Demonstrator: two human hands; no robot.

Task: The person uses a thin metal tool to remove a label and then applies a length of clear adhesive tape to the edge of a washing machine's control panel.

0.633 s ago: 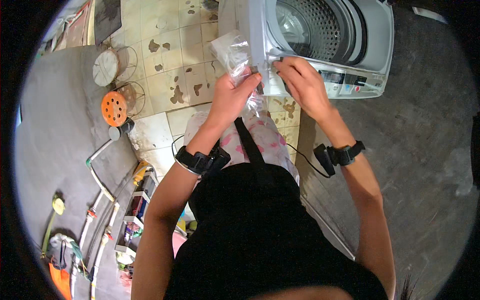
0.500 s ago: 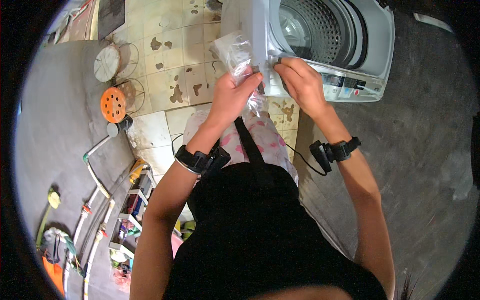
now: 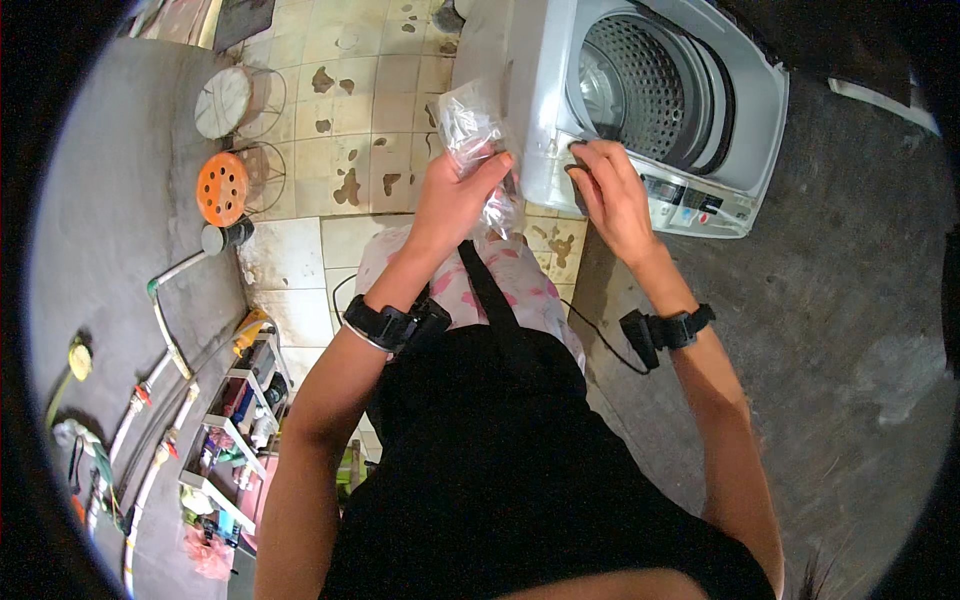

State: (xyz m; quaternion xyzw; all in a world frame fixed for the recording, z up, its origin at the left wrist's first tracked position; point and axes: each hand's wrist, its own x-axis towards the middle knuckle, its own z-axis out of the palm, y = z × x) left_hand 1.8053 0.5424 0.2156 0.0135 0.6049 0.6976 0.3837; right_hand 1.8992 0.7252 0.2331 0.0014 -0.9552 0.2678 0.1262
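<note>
My left hand is closed around a crumpled clear plastic bag, whose lower end hangs out below the fingers near my lap. To its right, my right hand is at the near left corner of a top-loading washing machine. Its thumb and fingertips are bent together, and small dark bits show by them, too unclear to name. The machine's lid is up, showing the perforated metal drum. Its control panel lies just right of my right hand.
Left on the tiled floor stand an orange stool and a white-topped stool. Pipes run along the grey wall. A shelf rack with bottles and small goods is at lower left. Dark grey surface lies right.
The view has shifted, so the washing machine sits lower and slightly turned. My right fingers have loosened a little at the machine's corner. My left hand still grips the plastic bag.
</note>
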